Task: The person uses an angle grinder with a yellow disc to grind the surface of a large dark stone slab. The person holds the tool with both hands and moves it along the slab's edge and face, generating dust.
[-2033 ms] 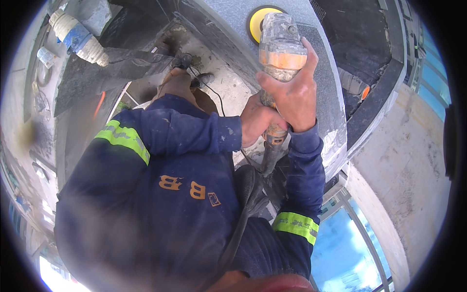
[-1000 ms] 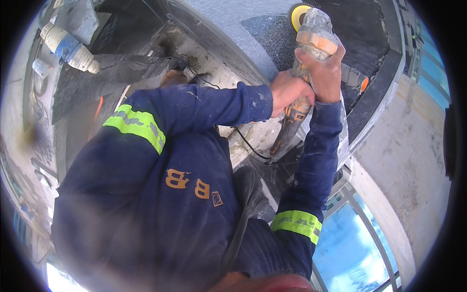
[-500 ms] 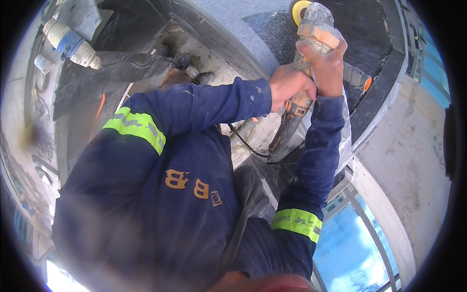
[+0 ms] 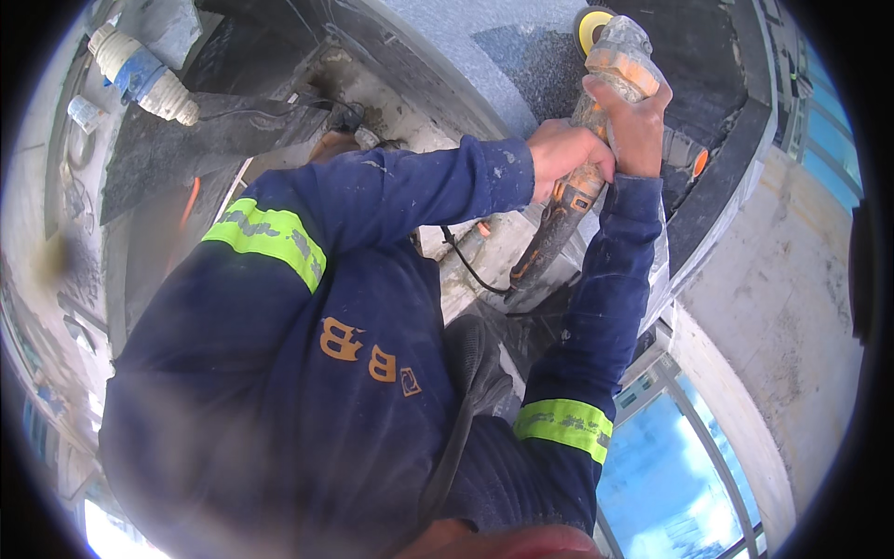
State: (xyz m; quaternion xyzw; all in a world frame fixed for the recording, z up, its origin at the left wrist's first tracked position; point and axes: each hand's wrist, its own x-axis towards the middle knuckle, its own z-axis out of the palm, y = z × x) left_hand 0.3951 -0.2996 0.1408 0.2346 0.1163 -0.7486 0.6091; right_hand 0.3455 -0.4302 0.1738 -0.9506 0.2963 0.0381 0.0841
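Note:
Both of my hands are wrapped around a dusty orange and black angle grinder (image 4: pixel 565 216). My left hand (image 4: pixel 562 158) grips the middle of its body, and my right hand (image 4: pixel 637 121) is closed round it higher up, close to the gear head. At the far end the yellow-backed disc (image 4: pixel 593 31) lies at the edge of a speckled grey stone slab (image 4: pixel 526 65); whether it touches the stone I cannot tell. A darker patch shows on the slab left of the disc. From the grinder's rear end a black cord (image 4: pixel 473 267) runs off to the left.
A bundle wrapped in white and blue (image 4: pixel 142 76) is at the upper left, a thin cable leading from it. Right of my right hand lies a grey cylinder with an orange end (image 4: pixel 684 151). A dark ledge (image 4: pixel 736 186) borders the slab, with a pale floor (image 4: pixel 773 279) beyond.
The grinder's head and disc have shifted slightly to the right and nearer. Both hands moved along with it, keeping their grip.

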